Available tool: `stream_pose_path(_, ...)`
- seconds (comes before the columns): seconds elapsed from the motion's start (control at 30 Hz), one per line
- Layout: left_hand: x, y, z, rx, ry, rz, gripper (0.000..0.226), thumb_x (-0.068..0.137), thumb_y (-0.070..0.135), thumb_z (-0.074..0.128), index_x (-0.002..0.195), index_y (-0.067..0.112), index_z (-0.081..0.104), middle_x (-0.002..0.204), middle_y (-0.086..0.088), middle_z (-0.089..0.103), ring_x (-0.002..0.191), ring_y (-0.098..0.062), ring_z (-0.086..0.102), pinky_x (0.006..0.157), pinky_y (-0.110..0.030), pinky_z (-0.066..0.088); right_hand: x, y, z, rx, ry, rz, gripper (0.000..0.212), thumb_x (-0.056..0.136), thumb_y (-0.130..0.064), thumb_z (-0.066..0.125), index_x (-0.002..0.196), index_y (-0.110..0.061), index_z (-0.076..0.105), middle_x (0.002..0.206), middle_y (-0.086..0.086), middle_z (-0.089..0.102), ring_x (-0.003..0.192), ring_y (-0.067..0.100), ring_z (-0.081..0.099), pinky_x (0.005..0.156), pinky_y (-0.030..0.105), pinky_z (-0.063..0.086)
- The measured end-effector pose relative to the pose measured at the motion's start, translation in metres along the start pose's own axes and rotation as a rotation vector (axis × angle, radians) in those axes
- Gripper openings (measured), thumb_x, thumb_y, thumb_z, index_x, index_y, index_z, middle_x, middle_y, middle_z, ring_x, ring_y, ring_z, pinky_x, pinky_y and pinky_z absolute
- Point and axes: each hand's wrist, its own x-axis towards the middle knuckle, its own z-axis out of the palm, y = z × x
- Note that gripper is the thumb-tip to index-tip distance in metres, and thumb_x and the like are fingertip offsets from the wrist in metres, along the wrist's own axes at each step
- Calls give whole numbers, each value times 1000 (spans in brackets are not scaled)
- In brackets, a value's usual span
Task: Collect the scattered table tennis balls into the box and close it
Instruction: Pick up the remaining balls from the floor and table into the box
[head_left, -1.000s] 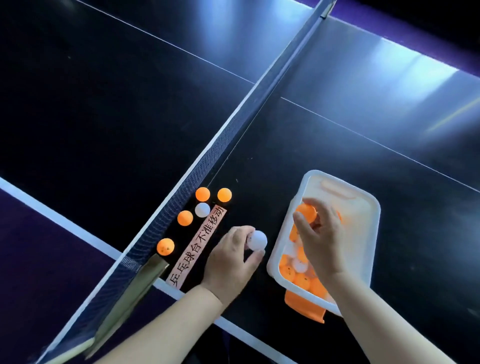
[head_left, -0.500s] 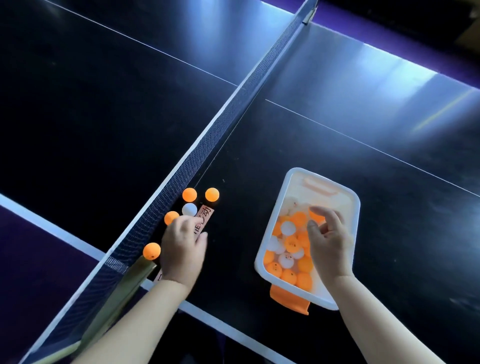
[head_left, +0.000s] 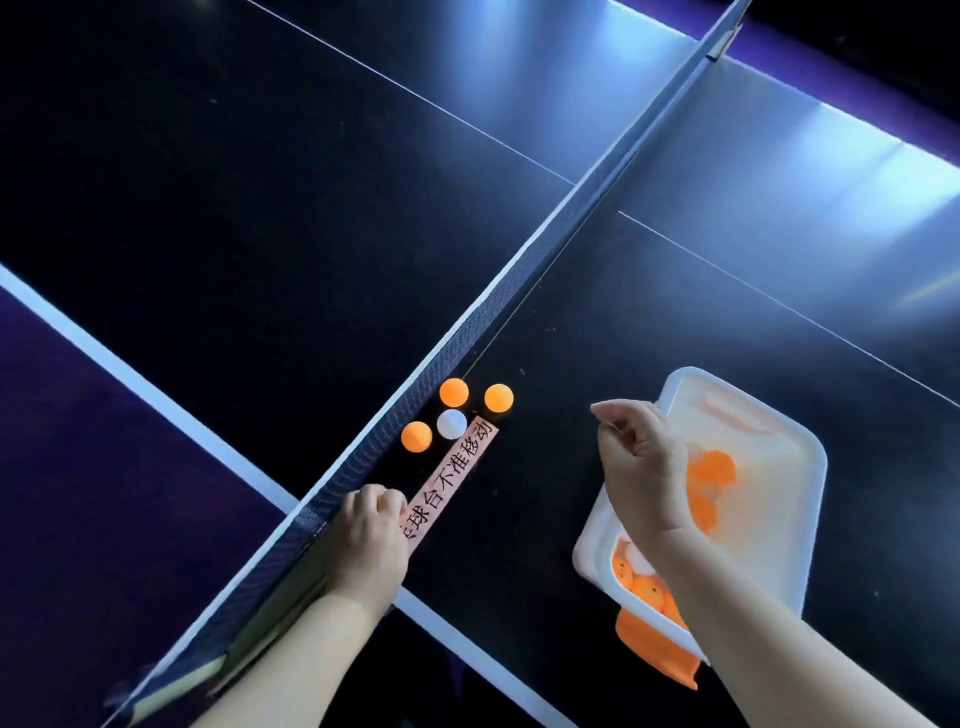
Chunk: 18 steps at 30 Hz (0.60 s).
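the left hand (head_left: 371, 540) rests on the dark table tennis table (head_left: 545, 519), tight against the foot of the dark mesh net with the white top band (head_left: 519, 270), close to the near edge. its fingers are curled down over a gripped orange ball (head_left: 383, 502). only a thin orange sliver of that ball shows between the fingertips, so it sits under the fingers and is almost wholly hidden. the hand's right side overlaps the near end of a pink paper strip printed with black characters (head_left: 452, 480).

beyond the left hand, four loose balls lie on the table in a small cluster beside the net and the far end of the strip: the far orange ball (head_left: 453, 392), the right orange ball (head_left: 498, 398), the near orange ball (head_left: 416, 435) and the white ball (head_left: 451, 424) between them. the white ball touches, or nearly touches, the strip.

the right hand (head_left: 641, 467) hangs over the left rim of the white frosted plastic rectangular box (head_left: 818, 467), well apart from the loose cluster. its fingers are curled inward with the fingertips (head_left: 602, 414) pointing towards the net. no ball shows in them, and i cannot tell whether the grip holds anything.

in the box, orange and white balls (head_left: 644, 584) are heaped at the near end, and more orange shapes show blurred through the plastic. an orange plastic flap (head_left: 657, 657) sticks out from under the box's near end.
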Motion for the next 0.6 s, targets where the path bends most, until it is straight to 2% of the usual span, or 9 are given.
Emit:
stream_pose_path(0.07,0,0,-6,-34,-23,10,36,39,-7,77,62,12,56,70,-6,58,60,-25,55,44,-28,41,11,-6,21,-55,-75,-51,25,85,2,57,88,-22,66,87,-11,60,82,5,58,74,18,48)
stream_pose_path(0.13,3,-3,-8,-88,-42,5,36,41,-2,80,58,14,53,66,-2,55,57,-23,54,44,-25,33,24,-9,47,-187,-208,-55,21,86,-5,57,99,-19,66,99,-5,61,84,11,58,74,27,51)
stream_pose_path(0.23,8,-7,-7,-131,-21,30,34,48,6,85,62,15,56,68,2,56,62,-19,56,46,-22,38,42,-10,89,-488,-494,17,45,89,-15,55,130,-29,45,133,0,43,93,20,58,68,33,54)
stream_pose_path(0.3,11,-9,-6,-131,0,74,34,48,7,85,65,16,58,71,3,56,65,-17,57,48,-19,37,49,-9,111,-602,-628,62,62,89,-13,55,140,-36,28,145,2,27,98,24,57,63,32,53)
stream_pose_path(0.37,12,-12,-6,-137,29,121,33,48,6,85,67,16,60,72,3,57,67,-17,55,51,-20,41,51,-7,127,-655,-690,106,65,88,-10,56,140,-37,27,144,4,24,104,27,54,67,35,53)
stream_pose_path(0.43,12,-16,-4,-162,63,154,32,49,3,84,69,14,61,74,1,57,70,-18,54,57,-22,47,48,-5,135,-671,-689,144,55,86,-7,56,131,-31,38,133,6,30,95,27,52,69,38,53)
stream_pose_path(0.5,12,-18,-4,-177,94,156,34,46,-1,82,72,12,63,76,-2,58,75,-17,49,60,-23,49,45,-5,135,-674,-673,176,43,85,-2,53,121,-23,42,120,8,34,80,25,51,63,37,52)
stream_pose_path(0.6,13,-14,-5,-173,89,151,44,41,-7,79,79,10,65,82,-4,58,81,-16,46,65,-24,52,41,-13,122,-584,-648,192,35,88,-10,52,120,-21,44,114,7,43,82,23,50,64,34,49)
